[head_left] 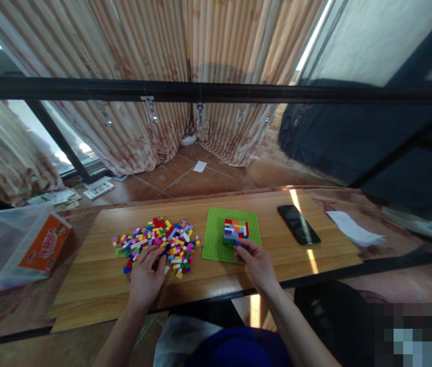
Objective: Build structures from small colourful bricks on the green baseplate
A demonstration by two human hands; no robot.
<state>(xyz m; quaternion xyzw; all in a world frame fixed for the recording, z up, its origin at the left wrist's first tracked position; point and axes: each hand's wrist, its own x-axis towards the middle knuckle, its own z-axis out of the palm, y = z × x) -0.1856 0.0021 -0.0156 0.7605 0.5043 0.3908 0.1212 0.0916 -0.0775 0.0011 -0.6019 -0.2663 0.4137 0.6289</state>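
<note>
My left hand (147,272) is at the front of a loose heap of small coloured toy bricks (179,250), its fingers curled down among them. Whatever lies between those fingertips is hidden. A green studded baseplate (211,224) lies to the right of the heap. On it stands a low rectangular build of toy bricks (234,229), with mixed colours on top and a red edge at the right. My right hand (254,260) is at the build's front right corner, thumb and fingers pinched on it. The fingers cover part of that corner.
A black phone (299,224) lies on the wooden table (85,280), right of the baseplate. White papers (353,228) are beyond the table's right end. A clear plastic tub (1,244) with an orange label stands at the left. A dark metal bar (216,92) crosses beyond the table before curtains.
</note>
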